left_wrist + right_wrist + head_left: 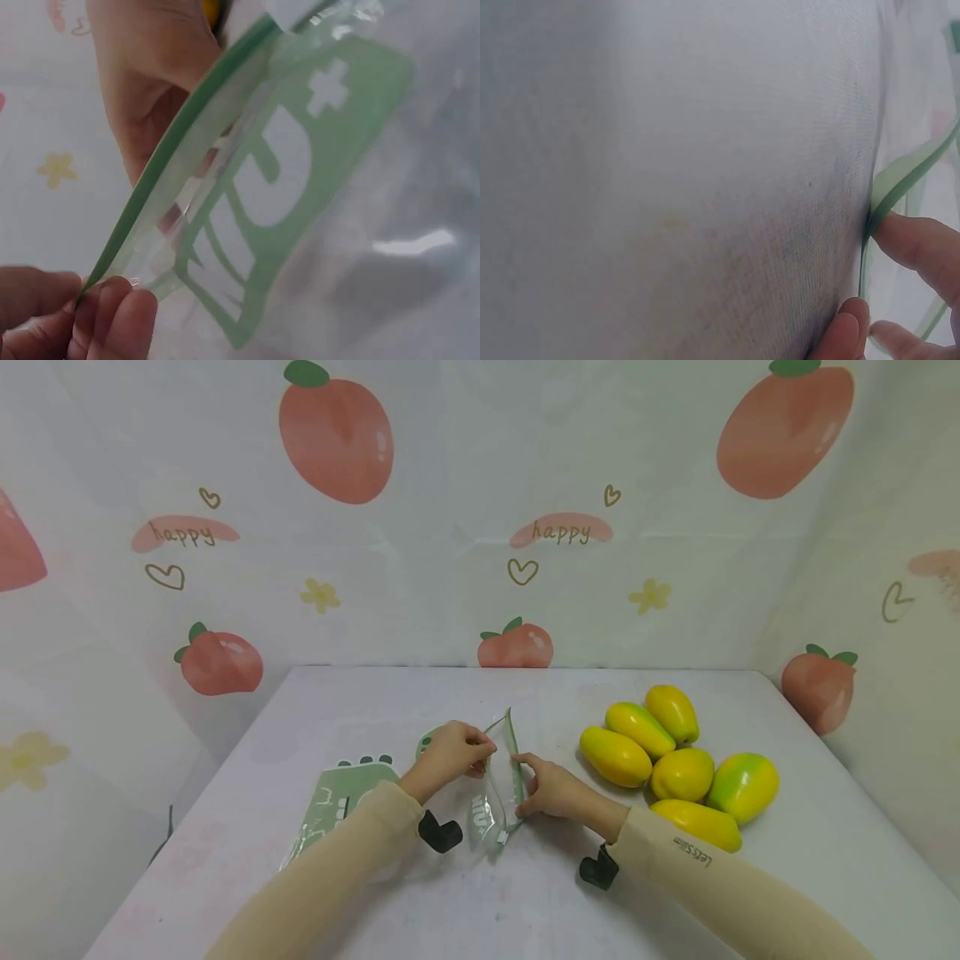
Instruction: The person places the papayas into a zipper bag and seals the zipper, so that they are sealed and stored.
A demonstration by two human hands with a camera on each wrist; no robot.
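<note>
A clear zip bag (pixel 495 802) with a green rim and white lettering stands mouth up mid-table, its mouth parted. My left hand (pixel 453 752) pinches one side of the green rim between thumb and fingers; the left wrist view shows this pinch beside a green printed patch (pixel 277 180). On the bag's other side, my right hand (pixel 553 789) holds the rim, thumb and forefinger set apart along it. The right wrist view shows its fingers (pixel 919 244) on both sides of the green strip (pixel 911 176). A white zip slider (pixel 502 837) sits at the near end.
Several yellow-green mangoes (pixel 682 774) lie grouped to the right of my right hand. A flat bag with a green print (pixel 341 793) lies at the left, partly under my left arm. A patterned cloth (pixel 450 527) hangs behind the white table (pixel 247 893).
</note>
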